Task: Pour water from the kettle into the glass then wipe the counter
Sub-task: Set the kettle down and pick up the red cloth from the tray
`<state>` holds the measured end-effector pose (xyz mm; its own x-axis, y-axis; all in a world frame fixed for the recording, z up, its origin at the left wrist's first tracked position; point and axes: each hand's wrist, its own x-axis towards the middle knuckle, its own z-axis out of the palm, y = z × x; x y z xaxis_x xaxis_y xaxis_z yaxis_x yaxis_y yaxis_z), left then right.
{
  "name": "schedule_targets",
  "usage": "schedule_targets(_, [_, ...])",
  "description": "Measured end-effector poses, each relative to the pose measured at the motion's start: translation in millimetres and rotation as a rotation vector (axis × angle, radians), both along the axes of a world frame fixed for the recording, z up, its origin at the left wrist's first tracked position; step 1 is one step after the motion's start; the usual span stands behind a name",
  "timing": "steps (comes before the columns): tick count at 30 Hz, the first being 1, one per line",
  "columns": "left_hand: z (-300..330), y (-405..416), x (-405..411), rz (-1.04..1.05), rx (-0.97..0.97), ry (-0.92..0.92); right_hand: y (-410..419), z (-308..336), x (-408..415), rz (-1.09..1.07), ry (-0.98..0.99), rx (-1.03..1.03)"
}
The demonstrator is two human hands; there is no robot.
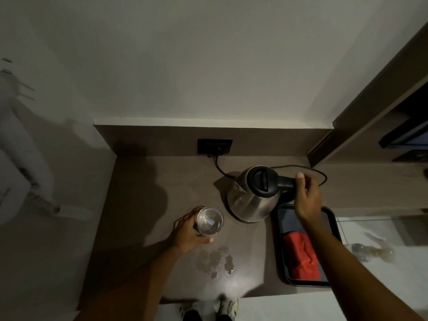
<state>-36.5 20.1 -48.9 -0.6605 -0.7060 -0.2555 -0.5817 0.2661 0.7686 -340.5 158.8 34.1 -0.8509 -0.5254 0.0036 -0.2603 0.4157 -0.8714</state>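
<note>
1. The worktop [143, 181] is a brown surface set against a pale wall, with a low upstand at the back that carries a dark socket plate [215, 146].
2. The kettle [253, 193], steel-bodied with a black lid and black handle, sits towards the back right of the worktop; whether it rests fully on its base cannot be told.
3. A black cord [301, 169] runs from the socket plate and loops round behind the kettle.
4. The right hand [306, 195] is curled around the kettle's handle, thumb on top.
5. The glass [209, 220] is clear and upright, in front of and left of the kettle, apart from it.
6. The left hand [188, 232] wraps the glass from the left, fingers closed round its side.
7. A patch of spilled water [216, 262] lies on the worktop just in front of the glass.
8. A dark tray [335, 228] sits at the right front of the worktop, just beside the kettle.
9. A red cloth [301, 258] lies folded in the tray's near half, partly under the right forearm.
10. Two shoes [208, 309] show on the floor below the worktop's front edge.
</note>
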Motion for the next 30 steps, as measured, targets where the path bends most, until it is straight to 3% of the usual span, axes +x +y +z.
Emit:
schedule_targets(4, [1,1,0,0.003,0.003,-0.005,42,-20,25,-0.082,0.061,0.032])
schedule_targets(12, [3,1,-1,-0.001,0.015,-0.015,132,-74,54,0.006,0.158,0.418])
schedule_targets(15, [3,2,-1,0.0,0.007,-0.016,141,-78,47,0.048,0.217,0.636])
schedule_targets(18, [3,3,-1,0.008,0.013,-0.02,144,-84,43,0.141,0.117,0.771])
schedule_targets(30, [10,9,-8,0.044,0.024,-0.051,131,-84,46,0.21,0.188,0.979])
